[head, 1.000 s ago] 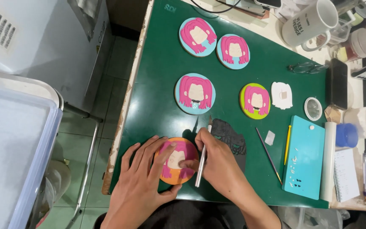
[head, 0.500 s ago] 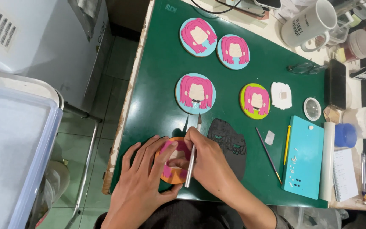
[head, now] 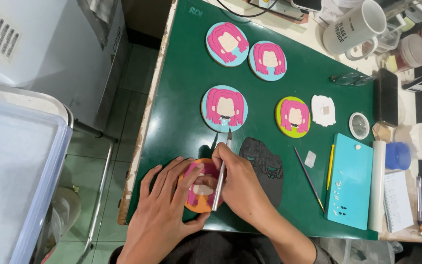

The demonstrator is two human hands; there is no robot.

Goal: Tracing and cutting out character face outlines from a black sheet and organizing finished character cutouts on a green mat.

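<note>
Pressing my left hand [head: 164,215] flat with spread fingers, I keep the orange disc [head: 200,190] from sliding on the counter [head: 181,98]. My right hand [head: 238,183] is clamped on a thin metal tool [head: 219,183], lying across the disc, just beside a dark clay sheet [head: 264,164].

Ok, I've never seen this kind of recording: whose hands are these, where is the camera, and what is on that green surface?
The one view comes from a camera on the person's head, looking down at their own bare hands. The left hand steadies an orange round disc bearing a pink-haired face. The right hand has its grip on a slim metal tool laid across that disc. On the green mat lie four similar finished discs, a dark flat sheet and a turquoise board. A white mug stands beyond the mat.
</note>
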